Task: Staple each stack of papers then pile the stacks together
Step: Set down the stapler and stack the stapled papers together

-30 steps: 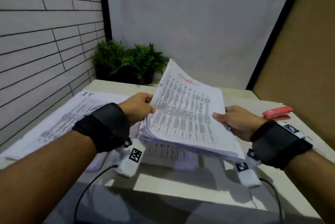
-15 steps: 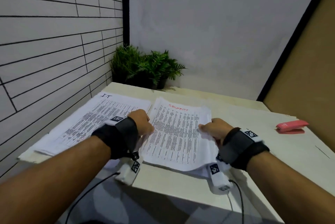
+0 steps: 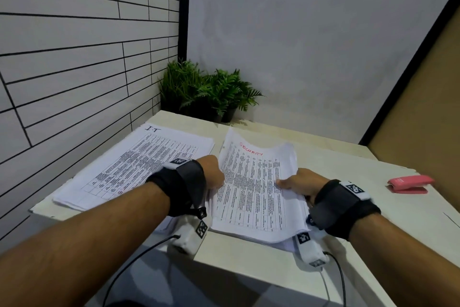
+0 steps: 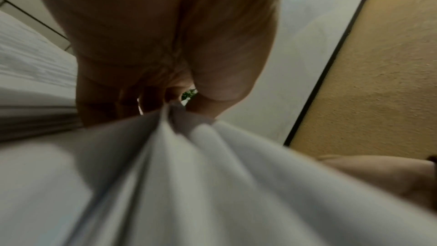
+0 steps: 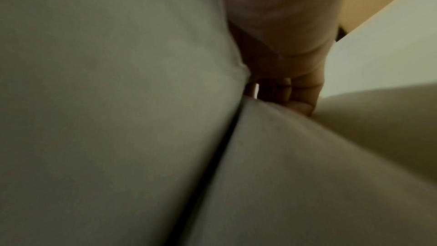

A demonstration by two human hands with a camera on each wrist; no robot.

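Observation:
A stack of printed sheets headed "SECURITY" in red [image 3: 254, 187] lies in front of me on the white table [image 3: 323, 157], its far end slightly raised. My left hand [image 3: 214, 177] grips its left edge, and the left wrist view shows fingers pinching fanned sheets [image 4: 179, 137]. My right hand [image 3: 296, 182] holds the right edge with the thumb on top; the sheets [image 5: 118, 100] fill the right wrist view. A second stack headed "IT" [image 3: 139, 165] lies flat to the left. A pink stapler [image 3: 410, 183] sits far right, untouched.
Potted green plants [image 3: 209, 92] stand at the table's far corner. A tiled wall runs along the left edge and a tan panel [image 3: 423, 107] rises at the right. Cables hang from both wrist cameras over the table's near edge.
The "SECURITY" stack, held up tilted a second ago, has come down onto the table. Both hands stayed on its edges. The head view shifted right and up.

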